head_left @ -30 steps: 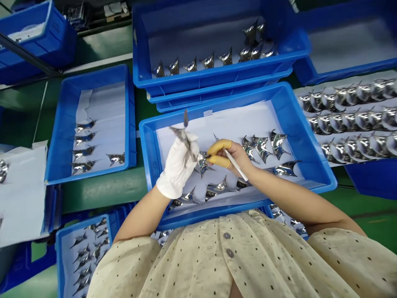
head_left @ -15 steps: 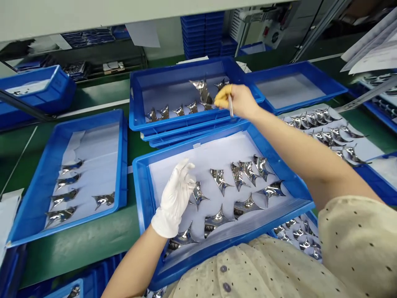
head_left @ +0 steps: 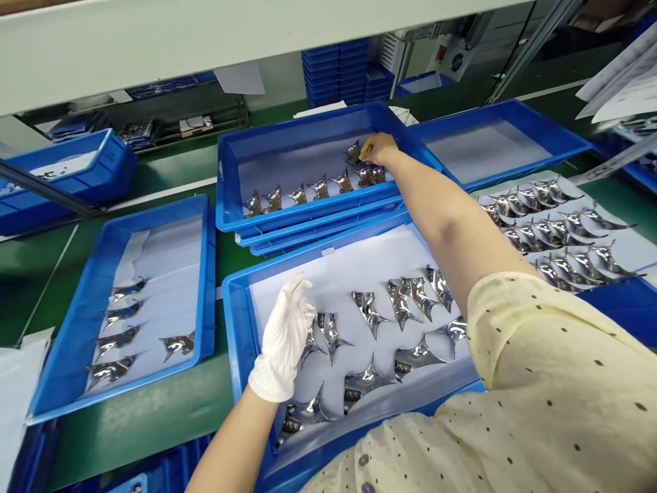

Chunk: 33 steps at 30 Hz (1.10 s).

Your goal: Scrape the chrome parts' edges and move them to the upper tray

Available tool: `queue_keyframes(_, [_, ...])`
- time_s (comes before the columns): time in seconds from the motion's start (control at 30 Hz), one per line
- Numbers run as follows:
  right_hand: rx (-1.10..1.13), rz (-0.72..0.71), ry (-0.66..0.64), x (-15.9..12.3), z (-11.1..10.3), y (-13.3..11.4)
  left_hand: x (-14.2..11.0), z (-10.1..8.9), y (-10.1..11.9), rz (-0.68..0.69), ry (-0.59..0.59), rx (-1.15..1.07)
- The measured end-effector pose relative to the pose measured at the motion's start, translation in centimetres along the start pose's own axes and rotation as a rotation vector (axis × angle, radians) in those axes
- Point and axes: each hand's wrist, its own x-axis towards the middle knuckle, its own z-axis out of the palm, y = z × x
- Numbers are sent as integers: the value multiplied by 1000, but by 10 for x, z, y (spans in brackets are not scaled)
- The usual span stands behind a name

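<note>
Inside the far blue tray (head_left: 287, 220), my right hand (head_left: 378, 148), with yellow covers on its fingertips, pinches a small, shiny, curved metal piece with pointed corners (head_left: 352, 152). Just in front of it runs a row of similar metal pieces (head_left: 321, 187) along the tray's near wall. White-gloved, my left hand (head_left: 287, 329) hovers with loosely bent fingers and holds nothing, over the left part of the near blue tray (head_left: 237, 342). Several metal pieces (head_left: 368, 311) lie spread on that tray's white lining. One is partly hidden behind the glove.
A blue tray (head_left: 207, 274) at left holds several metal pieces in a column. On the right, rows of pieces (head_left: 554, 233) lie on white paper. Another blue tray (head_left: 580, 145) stands behind them. A pale shelf edge (head_left: 256, 34) crosses above, and a metal post (head_left: 534, 51) slants at upper right.
My right hand has reached farther into the far tray, bringing the raised metal piece down behind the row. The light stick seen by its fingers is out of sight. My left hand stays nearly still.
</note>
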Motion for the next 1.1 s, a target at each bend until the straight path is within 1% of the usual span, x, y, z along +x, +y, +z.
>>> queue_keyframes(0.1, [-71, 101, 40, 6, -6, -4, 0, 1, 1, 5, -16, 9])
queue_keyframes(0.17, [-84, 109, 108, 2, -13, -11, 0, 1, 1, 14, -33, 13])
queue_keyframes(0.23, [-40, 61, 180, -17, -20, -20, 0, 0, 1, 17, -49, 17])
queue_keyframes(0.27, [16, 14, 182, -33, -22, -24, -1, -1, 1, 19, -57, 18])
queue_keyframes(0.3, [81, -35, 142, -54, -22, -27, -1, -2, 0, 21, -65, 20])
queue_keyframes(0.33, [148, -83, 70, -79, -20, -30, -1, -2, -1, 24, -74, 23])
queue_keyframes(0.37, [200, -113, -46, -106, -16, -32, -2, -2, -2, 28, -86, 29])
queue_keyframes(0.43, [196, -98, -278, -166, -3, -33, -2, -3, -4, 32, -114, 58])
queue_keyframes(0.47, [158, -85, -366, -194, 6, -33, -1, -3, -5, 31, -125, 76])
queue_keyframes(0.5, [70, -75, -445, -220, 15, -33, -1, -3, -6, 29, -135, 96])
queue_keyframes(0.57, [-243, -50, -615, -260, 32, -32, 1, -3, -9, 38, -140, 138])
queue_keyframes(0.63, [-507, -13, -748, -281, 45, -32, 2, -4, -11, 70, -138, 192])
queue_keyframes(0.67, [-568, 6, -787, -286, 49, -32, 3, -5, -12, 91, -136, 226])
queue_keyframes(0.7, [-582, 24, -802, -289, 52, -32, 3, -7, -13, 113, -131, 262])
queue_keyframes(0.73, [-553, 43, -792, -289, 54, -33, 4, -8, -14, 136, -123, 303])
queue_keyframes(0.77, [-478, 68, -755, -288, 55, -34, 4, -10, -14, 168, -112, 353])
queue_keyframes(0.8, [-356, 103, -699, -287, 56, -35, 4, -11, -15, 220, -103, 421])
queue_keyframes(0.83, [-191, 148, -636, -287, 56, -36, 3, -12, -14, 287, -115, 518])
queue_keyframes(0.87, [-3, 197, -579, -287, 57, -38, 2, -12, -14, 366, -154, 646])
queue_keyframes(0.9, [184, 241, -545, -287, 57, -40, 0, -11, -13, 451, -219, 798])
queue_keyframes(0.93, [349, 278, -543, -289, 58, -43, -2, -10, -12, 533, -305, 956])
queue_keyframes(0.97, [476, 310, -568, -291, 58, -47, -5, -9, -11, 601, -398, 1100])
queue_keyframes(1.0, [560, 336, -612, -294, 58, -51, -7, -8, -11, 646, -488, 1215])
queue_keyframes(1.03, [603, 356, -659, -297, 58, -56, -10, -7, -11, 679, -549, 1286])
queue_keyframes(1.07, [623, 368, -692, -300, 58, -61, -12, -6, -11, 712, -567, 1310])
queue_keyframes(1.1, [635, 362, -696, -304, 57, -67, -14, -7, -11, 737, -543, 1298])
